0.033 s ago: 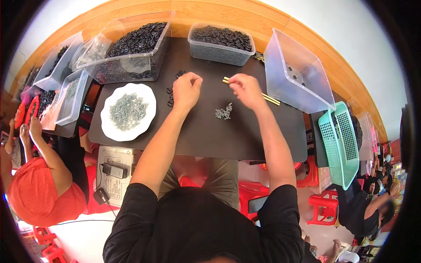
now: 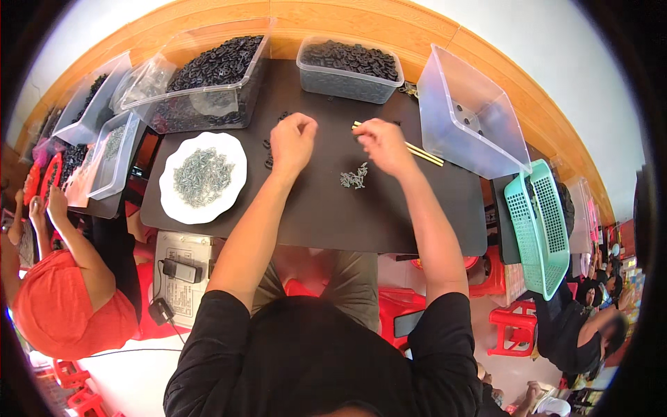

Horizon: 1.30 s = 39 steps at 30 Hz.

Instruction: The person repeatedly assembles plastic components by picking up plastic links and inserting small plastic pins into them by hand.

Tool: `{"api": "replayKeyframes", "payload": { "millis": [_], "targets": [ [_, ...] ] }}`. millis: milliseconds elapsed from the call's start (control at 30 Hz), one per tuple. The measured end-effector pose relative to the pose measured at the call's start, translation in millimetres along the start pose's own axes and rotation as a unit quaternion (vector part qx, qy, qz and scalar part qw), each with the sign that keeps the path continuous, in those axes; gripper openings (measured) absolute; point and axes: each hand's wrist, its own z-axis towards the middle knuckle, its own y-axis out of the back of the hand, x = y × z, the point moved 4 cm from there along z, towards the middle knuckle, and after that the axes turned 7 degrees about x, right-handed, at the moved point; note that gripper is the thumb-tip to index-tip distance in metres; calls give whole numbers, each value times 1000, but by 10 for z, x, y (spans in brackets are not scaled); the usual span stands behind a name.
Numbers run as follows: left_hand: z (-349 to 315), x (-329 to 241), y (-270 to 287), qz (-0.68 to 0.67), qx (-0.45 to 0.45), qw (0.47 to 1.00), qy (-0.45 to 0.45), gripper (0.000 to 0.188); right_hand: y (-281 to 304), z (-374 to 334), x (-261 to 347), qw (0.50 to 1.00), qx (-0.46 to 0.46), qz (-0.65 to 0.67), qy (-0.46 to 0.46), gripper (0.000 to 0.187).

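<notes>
Held left hand (image 2: 293, 144) and right hand (image 2: 383, 144) over a dark tabletop (image 2: 326, 215), right of the white plate (image 2: 191, 214).
Curled the left just right of the plate, fingers together, beside black parts (image 2: 269, 156); bent the right farther right, near yellow rods (image 2: 424, 154), but could not tell whether with fingers apart or together. Saw metal pieces (image 2: 203, 177) on the plate and to its right, a clear tub (image 2: 229, 118) and wood panelling (image 2: 347, 14) beyond, and below it a pale box (image 2: 174, 244) with print too small to read.

Looks matt on the dark surface (image 2: 326, 219), glossy on the white plate (image 2: 240, 174) at frame left, metallic in its grey pieces (image 2: 203, 177), smooth translucent plastic in the upper-right bin (image 2: 445, 125).
</notes>
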Motion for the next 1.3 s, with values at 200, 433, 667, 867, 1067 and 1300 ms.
{"api": "replayKeyframes", "payload": {
  "millis": [200,433,667,867,1067,1300],
  "targets": [
    [58,123,301,-8,-135,991,-7,7,-256,18,202,1000,18,12,-22,15],
    [10,-37,208,166,-84,982,-24,3,-188,16,196,938,0,326,-122,9],
    [-68,-167,91,216,-63,971,-81,5,-13,-51,-117,923,-102,340,-146,17],
    [-83,-193,-105,452,52,879,-145,10,24,-94,-210,921,-117,341,-148,16],
    [-150,-297,-185,464,97,867,-151,14,13,-112,-165,918,-104,355,-140,14],
    [396,-304,-368,324,103,935,-100,23,65,-110,-177,902,-98,403,-117,12]
  ]
}}
